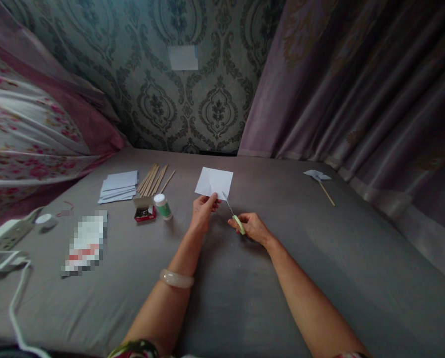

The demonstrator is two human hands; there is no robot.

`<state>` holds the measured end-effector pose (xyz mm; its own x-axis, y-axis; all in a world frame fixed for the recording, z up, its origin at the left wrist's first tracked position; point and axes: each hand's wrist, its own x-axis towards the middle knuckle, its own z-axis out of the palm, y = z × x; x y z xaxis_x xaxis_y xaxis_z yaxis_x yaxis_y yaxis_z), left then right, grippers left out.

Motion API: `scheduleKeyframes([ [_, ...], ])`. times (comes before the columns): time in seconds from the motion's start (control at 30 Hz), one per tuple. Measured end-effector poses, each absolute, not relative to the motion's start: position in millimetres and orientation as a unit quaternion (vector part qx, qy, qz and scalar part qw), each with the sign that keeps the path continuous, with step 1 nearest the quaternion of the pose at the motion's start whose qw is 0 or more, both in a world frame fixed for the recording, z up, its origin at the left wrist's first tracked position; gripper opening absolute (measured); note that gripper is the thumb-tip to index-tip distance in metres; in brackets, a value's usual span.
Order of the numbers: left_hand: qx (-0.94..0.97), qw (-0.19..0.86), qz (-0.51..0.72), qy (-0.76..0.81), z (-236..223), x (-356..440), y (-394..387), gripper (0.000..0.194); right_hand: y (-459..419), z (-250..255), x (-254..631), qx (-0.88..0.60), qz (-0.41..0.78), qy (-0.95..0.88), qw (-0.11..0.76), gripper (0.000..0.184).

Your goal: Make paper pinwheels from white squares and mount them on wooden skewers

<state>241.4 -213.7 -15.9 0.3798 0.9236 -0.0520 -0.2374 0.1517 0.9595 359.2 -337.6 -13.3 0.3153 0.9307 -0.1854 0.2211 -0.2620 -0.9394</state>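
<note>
My left hand (204, 209) pinches the lower corner of a white square paper sheet (215, 181), holding it up above the grey bed sheet (244, 288). Just right of it, my right hand (251, 226) is closed around the green handles of small scissors (232, 214). The scissor blades point up toward the paper's bottom edge and look slightly parted. A pale bangle sits on my left wrist.
Left of my hands lie a stack of white papers (118, 187), several wooden sticks (155, 179), a small red box of pins (144, 213) and a white glue bottle (163, 206). A paper pinwheel on a stick (321, 181) lies far right. A power strip (6, 234) and cable sit at left.
</note>
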Motion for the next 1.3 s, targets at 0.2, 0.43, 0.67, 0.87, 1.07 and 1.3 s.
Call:
scheduleKeyframes([
  [0.2,0.492,0.673,0.426,0.351,-17.8,240.7,-211.9,0.036,-335.4,-19.4,361.2,-0.686,0.400,-0.424,0.436,0.049],
  [0.43,0.537,0.656,0.403,0.346,-14.5,239.0,-214.4,0.036,-335.6,-18.7,361.0,-0.702,0.402,-0.410,0.421,0.049],
  [0.67,0.552,0.654,0.386,0.346,-12.7,239.7,-217.6,0.034,-334.5,-25.9,364.9,-0.694,0.402,-0.413,0.432,0.049],
  [0.87,0.549,0.655,0.387,0.347,-12.2,239.7,-218.4,0.033,-334.7,-22.9,363.1,-0.690,0.404,-0.406,0.442,0.049],
  [1.07,0.540,0.664,0.388,0.342,-12.8,239.3,-218.3,0.033,-335.3,-20.8,361.9,-0.690,0.396,-0.413,0.443,0.049],
  [1.3,0.516,0.691,0.383,0.331,-10.6,239.7,-220.0,0.033,-335.0,-22.5,361.9,-0.682,0.388,-0.427,0.450,0.050],
])
